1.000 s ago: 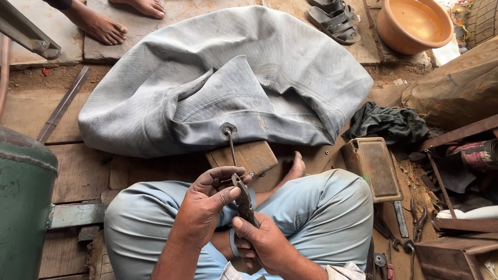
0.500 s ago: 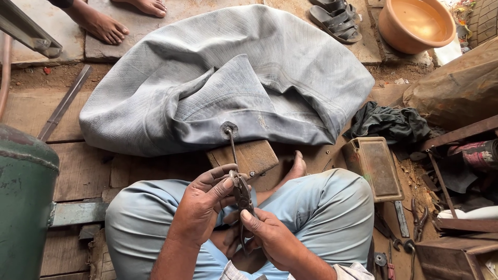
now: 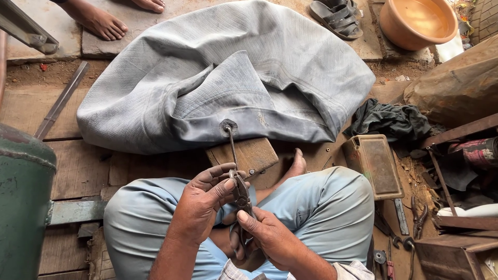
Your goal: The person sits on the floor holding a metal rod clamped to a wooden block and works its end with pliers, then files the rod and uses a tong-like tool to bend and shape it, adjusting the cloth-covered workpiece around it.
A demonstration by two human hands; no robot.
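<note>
Grey inner tube [image 3: 259, 67], light-blue trousers [image 3: 321, 207], orange basin [image 3: 397, 33], green cylinder [image 3: 21, 207].

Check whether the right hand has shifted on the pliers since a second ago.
Yes. The right hand has slid up the pliers, toward the wooden block; its thumb now presses higher on the handles, closer to the left hand.

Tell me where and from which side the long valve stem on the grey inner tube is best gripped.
Probably the bare middle of the valve stem, between its base patch on the inner tube and the pliers. Come from the side, across the shaft: it is thin, straight and slants toward the person. The left hand and right hand already crowd its near end.
</note>
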